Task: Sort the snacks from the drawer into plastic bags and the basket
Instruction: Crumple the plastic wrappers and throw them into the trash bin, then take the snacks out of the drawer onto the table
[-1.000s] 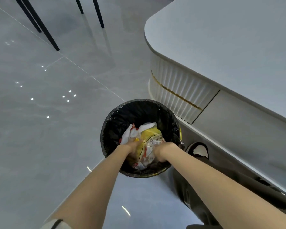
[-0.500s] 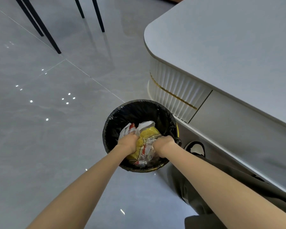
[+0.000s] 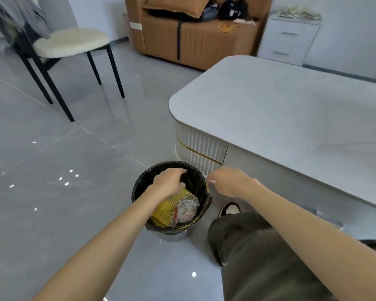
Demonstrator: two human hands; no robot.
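The yellow snack bag [image 3: 174, 210] lies inside the basket [image 3: 139, 189], slumped against its near wall on the black liner [image 3: 195, 181]. Your left hand [image 3: 168, 182] is curled over the bag's top, just inside the basket's far rim. I cannot tell whether it grips the bag or the liner. Your right hand [image 3: 227, 181], just right of the basket, has bent fingers with something white at their tips, too small to name. If you tug the liner, it may slip off the rim, or the basket may tip toward your shoe [image 3: 229, 209].
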